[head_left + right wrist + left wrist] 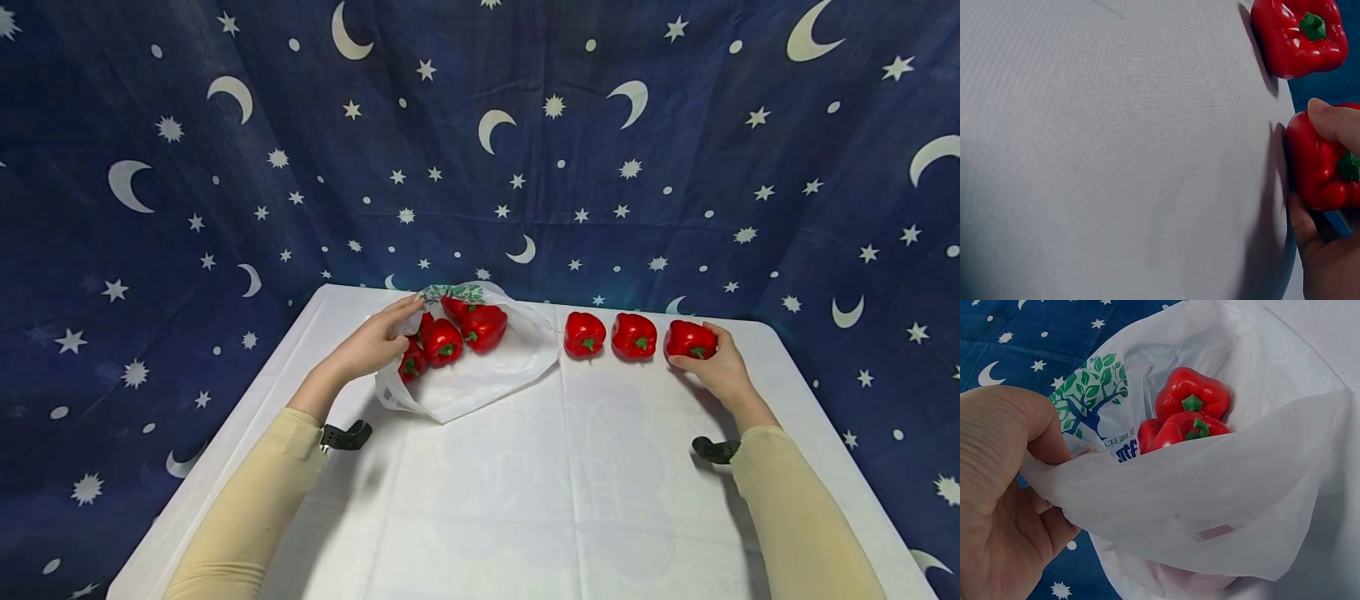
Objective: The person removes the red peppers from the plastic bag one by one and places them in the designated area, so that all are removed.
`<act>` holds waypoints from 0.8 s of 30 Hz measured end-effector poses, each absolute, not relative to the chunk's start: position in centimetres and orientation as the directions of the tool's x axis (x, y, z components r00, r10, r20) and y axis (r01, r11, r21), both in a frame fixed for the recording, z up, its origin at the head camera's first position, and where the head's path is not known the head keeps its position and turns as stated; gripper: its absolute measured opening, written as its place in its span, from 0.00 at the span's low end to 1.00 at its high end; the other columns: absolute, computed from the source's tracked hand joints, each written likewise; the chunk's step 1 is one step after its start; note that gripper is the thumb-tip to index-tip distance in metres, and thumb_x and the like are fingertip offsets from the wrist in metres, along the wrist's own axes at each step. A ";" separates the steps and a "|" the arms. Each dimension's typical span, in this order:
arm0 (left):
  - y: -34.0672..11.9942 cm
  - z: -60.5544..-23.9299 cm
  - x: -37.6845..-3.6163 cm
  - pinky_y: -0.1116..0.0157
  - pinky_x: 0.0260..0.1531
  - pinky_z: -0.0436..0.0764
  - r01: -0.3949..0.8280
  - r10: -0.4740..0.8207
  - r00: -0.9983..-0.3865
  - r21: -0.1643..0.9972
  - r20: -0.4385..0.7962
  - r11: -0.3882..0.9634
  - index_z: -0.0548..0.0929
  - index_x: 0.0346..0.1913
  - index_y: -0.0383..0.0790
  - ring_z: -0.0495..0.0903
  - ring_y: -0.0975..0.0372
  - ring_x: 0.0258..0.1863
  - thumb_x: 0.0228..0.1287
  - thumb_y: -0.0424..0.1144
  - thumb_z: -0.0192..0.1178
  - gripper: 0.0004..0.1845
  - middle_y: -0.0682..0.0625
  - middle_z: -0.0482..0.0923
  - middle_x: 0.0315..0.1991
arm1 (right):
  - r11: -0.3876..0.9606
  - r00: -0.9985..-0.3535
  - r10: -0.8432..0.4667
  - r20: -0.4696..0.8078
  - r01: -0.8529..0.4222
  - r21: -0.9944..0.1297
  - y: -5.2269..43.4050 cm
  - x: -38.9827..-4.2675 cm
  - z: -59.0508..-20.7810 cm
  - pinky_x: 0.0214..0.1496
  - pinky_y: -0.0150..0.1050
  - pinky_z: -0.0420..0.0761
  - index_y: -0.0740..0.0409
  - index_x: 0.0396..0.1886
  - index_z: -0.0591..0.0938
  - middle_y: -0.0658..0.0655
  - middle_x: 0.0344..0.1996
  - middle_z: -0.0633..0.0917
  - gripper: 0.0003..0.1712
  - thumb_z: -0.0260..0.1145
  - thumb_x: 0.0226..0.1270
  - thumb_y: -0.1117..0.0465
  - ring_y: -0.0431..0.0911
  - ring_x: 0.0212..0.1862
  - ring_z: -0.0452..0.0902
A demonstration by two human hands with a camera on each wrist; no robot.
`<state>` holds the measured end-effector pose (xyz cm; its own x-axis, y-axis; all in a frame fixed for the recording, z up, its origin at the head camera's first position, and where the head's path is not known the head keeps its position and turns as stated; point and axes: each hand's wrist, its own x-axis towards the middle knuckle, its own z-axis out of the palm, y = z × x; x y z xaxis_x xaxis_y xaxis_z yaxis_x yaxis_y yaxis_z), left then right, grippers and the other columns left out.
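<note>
A white plastic bag lies open at the back left of the table with several red bell peppers inside. My left hand pinches the bag's near rim; in the left wrist view the thumb lies over the rim of the bag, with two peppers showing inside. Three peppers stand in a row right of the bag. My right hand grips the rightmost pepper, also seen in the right wrist view as the pepper under the thumb, resting on the table.
The table carries a white cloth. The two other peppers of the row stand between the bag and my right hand. A dark blue cloth with moons and stars hangs behind and around the table.
</note>
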<state>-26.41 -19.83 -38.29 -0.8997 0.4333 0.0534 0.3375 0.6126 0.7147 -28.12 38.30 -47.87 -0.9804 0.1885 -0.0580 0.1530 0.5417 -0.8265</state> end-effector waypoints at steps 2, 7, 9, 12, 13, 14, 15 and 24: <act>-19.8 -38.3 -26.4 0.55 0.39 0.72 0.336 0.433 -0.900 0.714 0.051 0.614 0.57 0.82 0.48 0.74 0.54 0.43 0.69 0.28 0.49 0.39 0.55 0.46 0.82 | 0.545 -0.981 0.185 -0.065 0.157 -0.823 38.3 -28.2 -47.9 0.66 0.70 0.64 0.64 0.82 0.40 0.77 0.77 0.50 0.63 0.75 0.65 0.56 0.75 0.75 0.47; -19.9 -38.3 -26.4 0.54 0.44 0.72 0.335 0.430 -0.901 0.710 0.050 0.620 0.58 0.82 0.49 0.71 0.55 0.57 0.69 0.29 0.49 0.39 0.55 0.46 0.82 | 0.561 -0.981 0.177 -0.074 0.162 -0.812 38.3 -28.4 -47.9 0.66 0.70 0.64 0.64 0.82 0.39 0.77 0.77 0.51 0.64 0.75 0.64 0.56 0.75 0.74 0.48; -19.9 -38.3 -26.3 0.54 0.45 0.71 0.339 0.431 -0.901 0.706 0.053 0.622 0.58 0.82 0.48 0.69 0.55 0.61 0.69 0.29 0.49 0.39 0.55 0.46 0.82 | 0.564 -0.981 0.177 -0.077 0.166 -0.809 38.3 -28.4 -47.9 0.66 0.70 0.64 0.64 0.82 0.39 0.77 0.77 0.50 0.64 0.75 0.64 0.56 0.75 0.74 0.48; -20.0 -38.3 -26.3 0.54 0.45 0.71 0.344 0.432 -0.900 0.705 0.058 0.620 0.58 0.82 0.48 0.68 0.56 0.63 0.68 0.28 0.49 0.39 0.55 0.46 0.82 | 0.572 -0.980 0.181 -0.082 0.173 -0.802 38.4 -28.4 -47.9 0.66 0.70 0.63 0.65 0.82 0.39 0.77 0.77 0.50 0.64 0.75 0.64 0.56 0.75 0.74 0.47; -20.0 -38.3 -26.3 0.54 0.45 0.71 0.344 0.432 -0.900 0.705 0.060 0.620 0.58 0.82 0.48 0.68 0.56 0.63 0.68 0.28 0.49 0.39 0.55 0.46 0.82 | 0.573 -0.979 0.183 -0.085 0.176 -0.801 38.4 -28.4 -47.8 0.66 0.70 0.63 0.65 0.82 0.39 0.77 0.77 0.50 0.64 0.75 0.64 0.57 0.75 0.74 0.47; -20.0 -38.3 -26.3 0.54 0.44 0.71 0.345 0.433 -0.900 0.706 0.061 0.619 0.58 0.82 0.48 0.68 0.56 0.62 0.68 0.28 0.49 0.39 0.55 0.46 0.82 | 0.572 -0.979 0.184 -0.087 0.179 -0.800 38.4 -28.3 -47.8 0.66 0.70 0.63 0.65 0.82 0.38 0.77 0.77 0.49 0.64 0.75 0.64 0.56 0.75 0.74 0.47; -20.0 -38.3 -26.3 0.54 0.44 0.71 0.344 0.432 -0.900 0.707 0.060 0.618 0.58 0.82 0.48 0.69 0.56 0.61 0.68 0.28 0.49 0.39 0.55 0.46 0.82 | 0.572 -0.979 0.185 -0.089 0.181 -0.800 38.4 -28.3 -47.8 0.66 0.70 0.62 0.65 0.82 0.38 0.78 0.77 0.49 0.64 0.75 0.64 0.56 0.75 0.74 0.47; -19.9 -38.3 -26.2 0.55 0.42 0.71 0.331 0.426 -0.903 0.713 0.049 0.618 0.58 0.82 0.49 0.74 0.56 0.45 0.69 0.28 0.48 0.39 0.54 0.46 0.82 | 0.566 -0.981 0.172 -0.085 0.169 -0.807 38.4 -28.2 -48.0 0.65 0.71 0.63 0.62 0.83 0.36 0.77 0.78 0.47 0.66 0.75 0.65 0.55 0.75 0.75 0.44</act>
<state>-26.18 -19.90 -38.30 -0.9032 0.4264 0.0493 0.3308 0.6181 0.7131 -28.18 38.39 -47.98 -0.9815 0.1720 -0.0847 0.1688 0.5662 -0.8068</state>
